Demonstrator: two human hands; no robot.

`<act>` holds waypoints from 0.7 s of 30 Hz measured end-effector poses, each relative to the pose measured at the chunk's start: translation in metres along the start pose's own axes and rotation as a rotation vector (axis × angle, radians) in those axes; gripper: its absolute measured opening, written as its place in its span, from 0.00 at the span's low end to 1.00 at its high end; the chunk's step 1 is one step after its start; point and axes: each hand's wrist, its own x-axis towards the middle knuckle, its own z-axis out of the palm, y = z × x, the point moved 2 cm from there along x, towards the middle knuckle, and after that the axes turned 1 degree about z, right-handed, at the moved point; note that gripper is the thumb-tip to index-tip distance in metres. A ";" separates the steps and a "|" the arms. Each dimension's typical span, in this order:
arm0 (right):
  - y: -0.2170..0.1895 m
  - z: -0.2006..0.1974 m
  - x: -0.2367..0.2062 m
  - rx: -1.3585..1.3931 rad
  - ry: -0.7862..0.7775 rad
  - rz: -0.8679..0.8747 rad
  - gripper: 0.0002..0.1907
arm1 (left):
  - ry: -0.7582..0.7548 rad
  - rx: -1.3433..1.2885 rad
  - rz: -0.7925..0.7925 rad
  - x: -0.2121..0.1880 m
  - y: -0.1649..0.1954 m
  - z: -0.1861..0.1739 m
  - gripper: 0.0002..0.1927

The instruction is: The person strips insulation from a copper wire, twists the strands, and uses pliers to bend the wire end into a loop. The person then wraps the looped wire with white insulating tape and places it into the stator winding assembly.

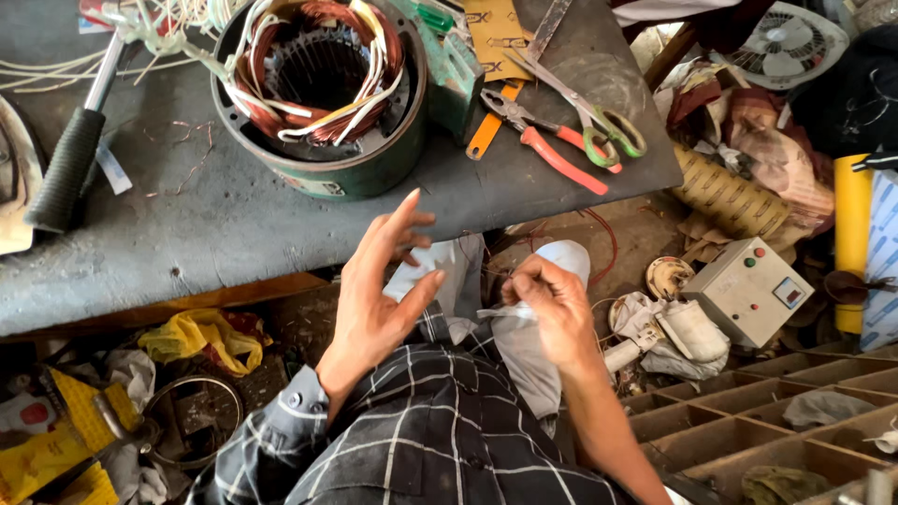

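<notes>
Setting: cluttered workshop, grey worn surface across the far side, floor below heaped with rags, scrap and wooden compartments at near right.
Left hand: raised in front of the surface edge, palm turned inward, fingers spread wide and holding nothing.
Right hand: fingers pinched narrow on a thin white strip, which pokes out to the left toward the open left hand.
Step in hand: looks like the strip is being readied between the hands, just near of the motor stator.
Next move, as a judgement: the loose left end of the strip needs a steadying pinch from the free hand; it is limp and light, so a soft grip suits it.
Stator: round green metal shell, ring of copper-brown wire coils inside, white sleeves and cream ties looped over them, sitting far on the surface.
Tools: red-handled pliers and green-handled scissors lie to the right of the stator; a black-gripped hammer lies far left.
Floor: grey switch box with coloured buttons at right, yellow cloth at left.
</notes>
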 end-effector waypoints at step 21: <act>-0.056 0.025 -0.005 -0.521 -0.246 -0.280 0.07 | -0.416 -0.050 -0.095 0.000 0.001 -0.008 0.27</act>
